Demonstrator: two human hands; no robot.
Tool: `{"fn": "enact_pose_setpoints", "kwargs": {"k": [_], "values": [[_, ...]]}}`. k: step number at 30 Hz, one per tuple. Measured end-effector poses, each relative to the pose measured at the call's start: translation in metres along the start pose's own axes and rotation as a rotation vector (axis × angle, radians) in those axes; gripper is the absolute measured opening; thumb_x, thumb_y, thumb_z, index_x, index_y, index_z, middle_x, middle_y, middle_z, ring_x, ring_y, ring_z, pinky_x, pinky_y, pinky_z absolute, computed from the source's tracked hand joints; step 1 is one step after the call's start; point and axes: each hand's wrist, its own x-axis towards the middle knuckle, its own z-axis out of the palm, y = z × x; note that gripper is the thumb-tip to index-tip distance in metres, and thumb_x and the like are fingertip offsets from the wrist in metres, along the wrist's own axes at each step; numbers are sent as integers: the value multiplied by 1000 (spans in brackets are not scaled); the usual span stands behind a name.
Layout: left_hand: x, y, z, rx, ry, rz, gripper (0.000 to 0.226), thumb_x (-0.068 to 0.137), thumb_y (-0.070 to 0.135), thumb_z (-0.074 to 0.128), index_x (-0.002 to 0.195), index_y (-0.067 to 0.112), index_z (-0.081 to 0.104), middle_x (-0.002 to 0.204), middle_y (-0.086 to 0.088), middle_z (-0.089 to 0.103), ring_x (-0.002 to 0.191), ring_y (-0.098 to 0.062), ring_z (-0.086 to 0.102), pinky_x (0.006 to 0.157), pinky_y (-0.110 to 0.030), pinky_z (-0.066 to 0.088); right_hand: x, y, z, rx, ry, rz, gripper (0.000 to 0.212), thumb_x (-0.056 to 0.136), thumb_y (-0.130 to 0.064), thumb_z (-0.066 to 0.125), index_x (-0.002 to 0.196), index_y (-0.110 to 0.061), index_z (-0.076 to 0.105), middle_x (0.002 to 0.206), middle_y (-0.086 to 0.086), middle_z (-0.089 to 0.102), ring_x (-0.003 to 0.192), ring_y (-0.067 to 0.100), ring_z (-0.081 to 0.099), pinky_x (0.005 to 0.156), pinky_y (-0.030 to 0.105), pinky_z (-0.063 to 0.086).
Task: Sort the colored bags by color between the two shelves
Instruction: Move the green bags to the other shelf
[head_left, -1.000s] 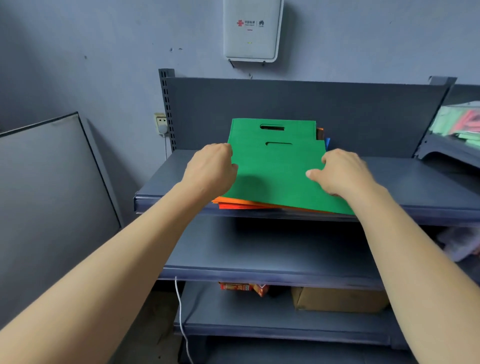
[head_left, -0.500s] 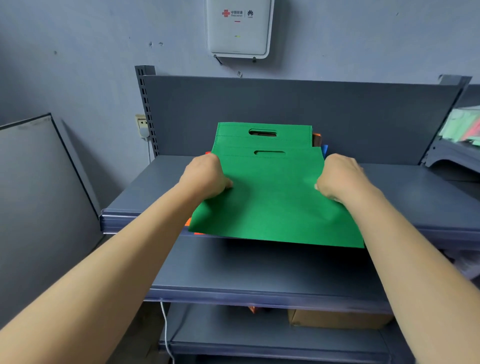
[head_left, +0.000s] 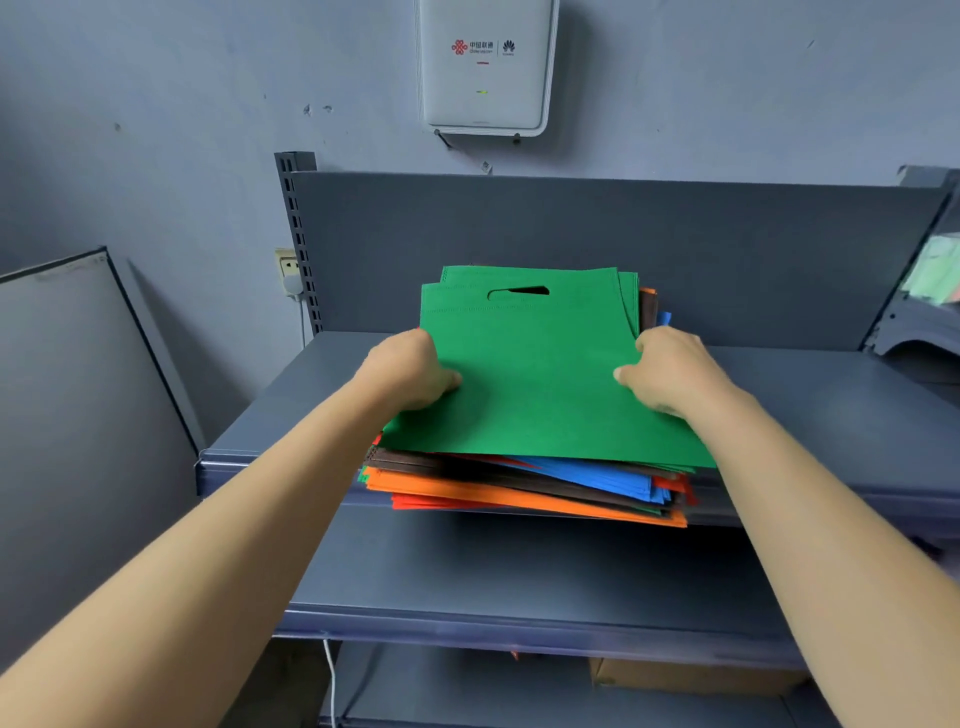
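Colored bags (head_left: 524, 483) lie unsorted in one mixed stack overhanging the upper shelf (head_left: 831, 405), left hand (head_left: 410, 371) and right hand (head_left: 670, 371) each pinching the green top bag (head_left: 535, 374) by a side; sorting apparently barely begun.

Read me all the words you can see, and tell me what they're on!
"中国联通": on the white box on the wall.
Tiny print under those characters: too blurred to read.
Tiny word under the box's second logo: too small to read.
Green bag and shelf: no words show.
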Motion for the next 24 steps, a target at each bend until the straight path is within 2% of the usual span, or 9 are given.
{"fn": "enact_pose_setpoints", "kwargs": {"k": [2, 4, 6, 10, 14, 17, 19, 21, 24], "values": [[3, -1, 2, -19, -11, -17, 38, 87, 38, 63, 102, 4, 53, 110, -16, 60, 100, -33, 55, 81, -37, 46, 0, -1, 1, 1, -44, 5, 33, 92, -27, 60, 108, 1, 55, 94, 13, 56, 74, 25, 55, 60, 29, 43], [5, 1, 3, -21, -17, -29, 37, 86, 39, 64, 92, 6, 48, 109, -18, 59, 104, -36, 54, 85, -41, 45, -2, -3, 1, -33, -77, 24, 33, 91, -33, 61, 83, -2, 52, 73, 7, 47, 56, 18, 43, 48, 27, 32], [6, 3, 4, 13, -16, -18, 38, 87, 40, 62, 83, 7, 45, 109, -20, 59, 106, -37, 53, 88, -42, 44, -3, -5, 1, -63, -98, 46, 41, 90, -36, 61, 67, -7, 42, 67, 6, 42, 52, 17, 37, 45, 28, 28], [5, 9, 9, 107, -60, 55, 33, 95, 39, 47, 84, 8, 44, 112, -20, 58, 107, -37, 51, 90, -41, 41, -3, -3, 4, -53, -129, 75, 50, 90, -45, 57, 61, -9, 39, 66, 6, 40, 54, 16, 38, 46, 28, 27], [2, 17, 16, 94, -126, 88, 29, 100, 34, 34, 99, 10, 50, 121, -18, 57, 111, -35, 51, 96, -40, 38, -2, 2, 4, -8, -122, 109, 50, 88, -48, 58, 72, -1, 48, 99, 17, 55, 85, 27, 53, 66, 31, 40], [-1, 22, 16, 49, -150, 107, 38, 101, 33, 35, 115, 2, 53, 122, -17, 56, 109, -32, 52, 86, -34, 40, 0, 6, 2, -22, -97, 134, 57, 89, -44, 60, 114, 7, 53, 130, 22, 50, 118, 34, 46, 88, 37, 43], [0, 23, 14, 36, -157, 119, 36, 99, 31, 42, 112, 0, 54, 107, -17, 58, 92, -29, 52, 73, -30, 37, 4, 7, 2, -41, -73, 160, 54, 90, -34, 62, 123, 7, 49, 130, 23, 49, 116, 34, 48, 87, 36, 44], [4, 23, 13, 22, -140, 116, 31, 96, 32, 51, 100, 2, 55, 96, -15, 55, 86, -28, 50, 70, -29, 36, 7, 8, 3, -49, -34, 187, 39, 89, -17, 63, 120, 4, 50, 128, 23, 49, 98, 32, 53, 76, 32, 43], [9, 19, 14, -15, -114, 17, 43, 88, 44, 59, 72, 7, 43, 107, -19, 59, 109, -37, 50, 88, -37, 40, 8, 11, 2, -36, 3, 210, 27, 87, -4, 61, 113, 2, 53, 124, 21, 51, 84, 27, 47, 71, 30, 41]]}}
